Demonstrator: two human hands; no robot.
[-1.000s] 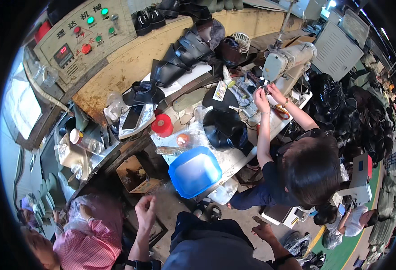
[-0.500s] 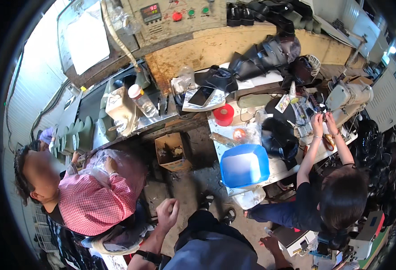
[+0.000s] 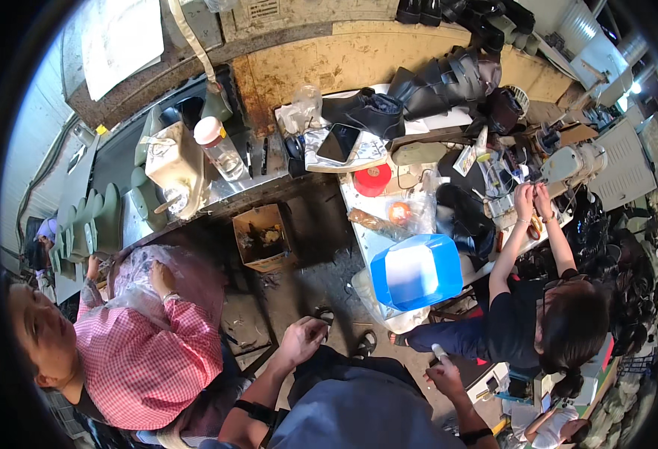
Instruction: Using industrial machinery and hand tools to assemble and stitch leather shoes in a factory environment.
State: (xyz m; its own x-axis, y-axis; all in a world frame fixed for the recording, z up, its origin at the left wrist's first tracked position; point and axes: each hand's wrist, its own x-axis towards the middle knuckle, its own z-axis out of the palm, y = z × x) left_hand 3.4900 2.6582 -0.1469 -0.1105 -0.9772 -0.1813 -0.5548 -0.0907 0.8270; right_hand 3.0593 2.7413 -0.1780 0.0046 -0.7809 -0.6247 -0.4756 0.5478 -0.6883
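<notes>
My left hand (image 3: 303, 341) is raised in front of my body, left of centre. Its fingers are curled into a loose fist, and nothing shows sticking out of it. My right hand (image 3: 443, 374) hangs low beside my right hip, one finger stretched out. A small whitish piece (image 3: 439, 352) covers or lies against that fingertip; I cannot tell which. Neither hand touches a table. Ahead of them, the blue plastic bin (image 3: 449, 278) stands at the near end of the white worktable (image 3: 359, 238), with a pale sheet inside it.
At left a person in a checked shirt (image 3: 149, 352) handles clear plastic (image 3: 140, 280). At right a person in black (image 3: 520, 318) works by a sewing machine (image 3: 580, 161). A cardboard box (image 3: 263, 258) sits on the floor. Green shoe lasts (image 3: 104, 224) and black shoes (image 3: 363, 112) line the benches.
The view has shifted closer to the worktable and tilted down. My left hand has moved slightly right; my right hand has risen further into view. The person at left has turned their head.
</notes>
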